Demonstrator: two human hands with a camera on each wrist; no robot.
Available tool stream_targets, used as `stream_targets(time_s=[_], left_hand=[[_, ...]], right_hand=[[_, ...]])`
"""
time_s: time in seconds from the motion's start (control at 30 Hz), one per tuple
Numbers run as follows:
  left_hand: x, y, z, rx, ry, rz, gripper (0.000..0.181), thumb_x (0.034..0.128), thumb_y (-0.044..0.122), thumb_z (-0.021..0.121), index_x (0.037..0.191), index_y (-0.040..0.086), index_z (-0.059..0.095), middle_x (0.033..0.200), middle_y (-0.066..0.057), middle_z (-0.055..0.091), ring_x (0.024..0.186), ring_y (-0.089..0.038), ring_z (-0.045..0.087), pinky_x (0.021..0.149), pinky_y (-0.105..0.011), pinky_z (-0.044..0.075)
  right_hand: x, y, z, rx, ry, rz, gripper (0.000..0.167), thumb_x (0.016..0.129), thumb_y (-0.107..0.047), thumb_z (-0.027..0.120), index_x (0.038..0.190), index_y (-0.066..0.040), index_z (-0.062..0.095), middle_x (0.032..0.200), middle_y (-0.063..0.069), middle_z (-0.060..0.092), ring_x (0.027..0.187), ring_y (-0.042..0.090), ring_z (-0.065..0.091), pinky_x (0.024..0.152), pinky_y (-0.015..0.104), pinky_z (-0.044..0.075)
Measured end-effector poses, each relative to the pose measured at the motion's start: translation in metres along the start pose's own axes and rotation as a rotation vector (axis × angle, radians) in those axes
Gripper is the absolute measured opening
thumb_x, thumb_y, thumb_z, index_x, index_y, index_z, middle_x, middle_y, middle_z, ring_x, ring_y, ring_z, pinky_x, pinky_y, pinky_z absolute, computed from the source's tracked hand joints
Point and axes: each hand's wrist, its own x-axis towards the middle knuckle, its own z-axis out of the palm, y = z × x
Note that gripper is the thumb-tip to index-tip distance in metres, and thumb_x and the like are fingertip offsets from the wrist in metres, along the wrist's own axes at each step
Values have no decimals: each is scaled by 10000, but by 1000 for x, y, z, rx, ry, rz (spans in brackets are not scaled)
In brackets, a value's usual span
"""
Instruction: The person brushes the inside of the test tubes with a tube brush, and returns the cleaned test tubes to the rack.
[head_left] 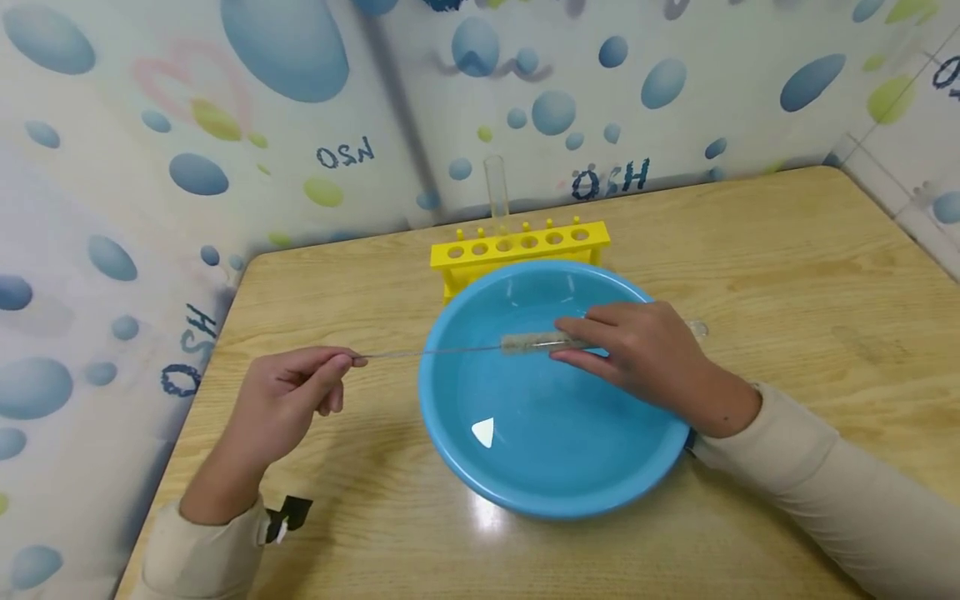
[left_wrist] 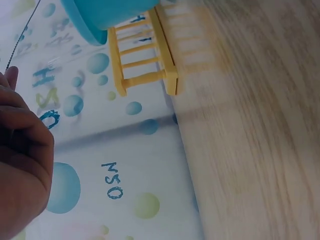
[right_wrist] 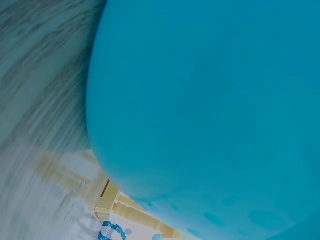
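Observation:
My left hand (head_left: pixel 288 404) pinches the end of the thin wire handle of a test tube brush (head_left: pixel 457 350), thumb against forefinger. In the left wrist view the twisted wire (left_wrist: pixel 22 36) runs up from the fingertips. My right hand (head_left: pixel 637 346) grips a clear test tube (head_left: pixel 536 342) lengthwise over a blue basin (head_left: pixel 555 499). Pale bristles fill the tube's visible part, and the hand hides its other end. Both hands are apart, joined by the straight wire. Only the outer wall of the basin (right_wrist: pixel 200 100) fills the right wrist view; the right hand is out of that frame.
Behind the basin stands a yellow test tube rack (head_left: pixel 517 246) with one upright clear test tube (head_left: pixel 497 192). A clear glass piece (head_left: pixel 698 329) lies right of the basin, partly hidden. The wooden table (head_left: pixel 787 275) meets a patterned wall (head_left: pixel 420 108) at the back.

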Motion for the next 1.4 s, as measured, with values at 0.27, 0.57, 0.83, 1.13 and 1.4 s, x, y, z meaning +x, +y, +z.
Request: stream_targets(time_s=[0.27, 0.57, 0.83, 1.13, 1.4], left_hand=[[1, -1, 2, -46, -11, -49, 189, 1010, 41, 560, 1018, -1, 744, 563, 38, 573, 501, -116, 519, 487, -254, 458], [1, -1, 3, -76, -4, -41, 194, 1011, 31, 555, 1023, -29, 739, 563, 35, 570, 501, -116, 510, 489, -257, 455], [2, 1, 2, -59, -2, -43, 193, 1012, 39, 557, 1020, -8, 744, 560, 35, 569, 508, -118, 519, 511, -244, 472], [4, 3, 2, -46, -6, -59, 197, 1016, 56, 556, 1024, -7, 743, 565, 34, 569, 516, -119, 533, 518, -236, 489], [7, 8, 2, -32, -1, -58, 200, 1020, 74, 556, 1021, 10, 745, 567, 24, 566, 516, -125, 527, 519, -234, 489]], right_hand=[[-1, 0, 0, -2, 21, -1, 616, 974, -599, 430, 1087, -94, 764, 761, 40, 728, 602, 152, 661, 509, 231, 500], [0, 0, 0, -8, 28, 9, 594, 964, -598, 477, 1091, -94, 764, 771, 49, 733, 615, 170, 680, 520, 255, 524], [2, -1, 0, 6, 21, 0, 565, 956, -581, 515, 1096, -93, 763, 775, 46, 736, 618, 160, 676, 518, 245, 517], [1, 0, 0, 1, 20, -3, 560, 951, -580, 531, 1096, -93, 766, 765, 47, 735, 607, 160, 671, 511, 241, 507], [2, 0, -1, 2, 20, 4, 601, 960, -602, 474, 1094, -94, 767, 765, 46, 734, 604, 160, 671, 508, 243, 508]])
